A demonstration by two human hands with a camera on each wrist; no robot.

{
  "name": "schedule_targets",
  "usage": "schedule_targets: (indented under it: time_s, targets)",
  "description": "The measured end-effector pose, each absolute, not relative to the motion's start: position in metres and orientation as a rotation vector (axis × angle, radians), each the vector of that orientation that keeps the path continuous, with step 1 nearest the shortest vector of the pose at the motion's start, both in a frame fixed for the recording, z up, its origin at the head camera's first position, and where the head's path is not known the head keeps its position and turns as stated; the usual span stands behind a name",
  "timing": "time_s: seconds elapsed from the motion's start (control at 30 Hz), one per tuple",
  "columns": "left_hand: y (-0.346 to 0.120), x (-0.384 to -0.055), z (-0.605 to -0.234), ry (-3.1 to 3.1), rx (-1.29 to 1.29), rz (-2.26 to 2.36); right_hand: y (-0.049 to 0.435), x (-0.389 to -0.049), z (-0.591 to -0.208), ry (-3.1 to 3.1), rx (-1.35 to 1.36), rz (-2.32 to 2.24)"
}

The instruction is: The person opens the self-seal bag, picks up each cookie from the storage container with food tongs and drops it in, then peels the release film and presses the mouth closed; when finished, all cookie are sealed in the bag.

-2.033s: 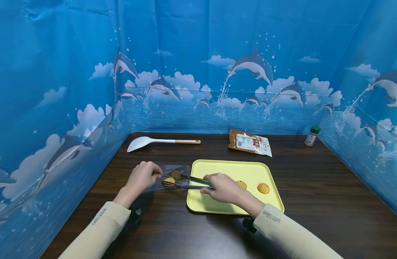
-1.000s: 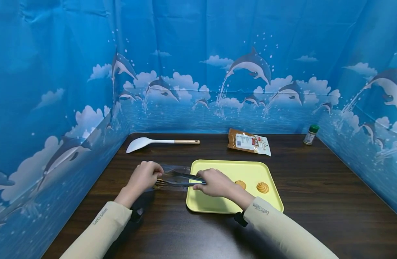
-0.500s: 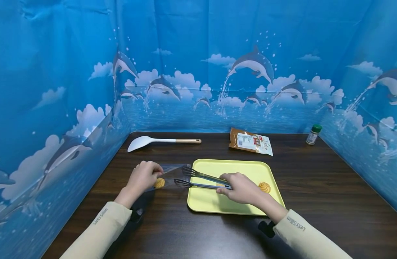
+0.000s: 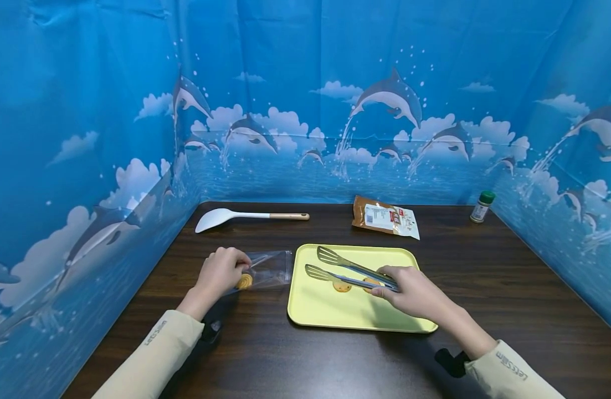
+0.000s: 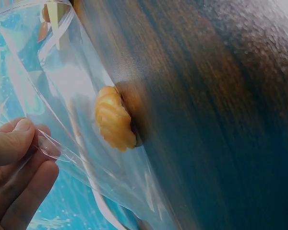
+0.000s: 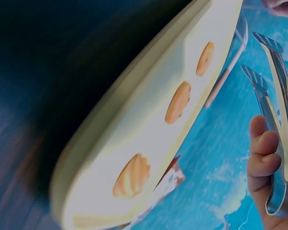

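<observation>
My left hand (image 4: 220,277) pinches the edge of a clear plastic zip bag (image 4: 274,271) lying left of the yellow tray (image 4: 305,313). One swirled cookie (image 5: 115,119) lies inside the bag, near the fingers. In my right hand (image 4: 417,291) I grip metal tongs (image 4: 366,271), their slotted tips spread apart and nothing between them, over the tray. Beneath the tongs in the head view are two cookies (image 4: 342,287). The right wrist view shows a third, ridged cookie (image 6: 132,176) on the tray; in the head view my right hand hides it.
A white spatula (image 4: 250,215) with a wooden handle lies at the back left. Behind the tray is a brown and white packet (image 4: 385,217). A small green-capped bottle (image 4: 482,207) stands at the back right. A blue dolphin curtain (image 4: 295,83) surrounds the table.
The tongs reached into the bag, where a cookie was between their tips. They opened, and my right hand drew them right, over the tray; the cookie stayed in the bag. My left hand kept its place.
</observation>
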State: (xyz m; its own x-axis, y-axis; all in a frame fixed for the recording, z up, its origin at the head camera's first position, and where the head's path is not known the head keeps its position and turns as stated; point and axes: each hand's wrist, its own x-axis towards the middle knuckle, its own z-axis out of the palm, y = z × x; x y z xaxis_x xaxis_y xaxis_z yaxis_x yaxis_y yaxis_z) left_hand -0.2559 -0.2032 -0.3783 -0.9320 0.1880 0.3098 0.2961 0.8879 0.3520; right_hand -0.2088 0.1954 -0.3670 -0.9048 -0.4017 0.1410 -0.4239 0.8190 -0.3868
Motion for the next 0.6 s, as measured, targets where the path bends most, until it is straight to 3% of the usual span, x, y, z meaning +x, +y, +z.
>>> schedule_targets:
  time_s: [0.6]
  targets:
    - [-0.205, -0.254, -0.379, -2.768, -0.425, -0.576, 0.243, -0.191, -0.371, -3.084, 0.563, 0.622]
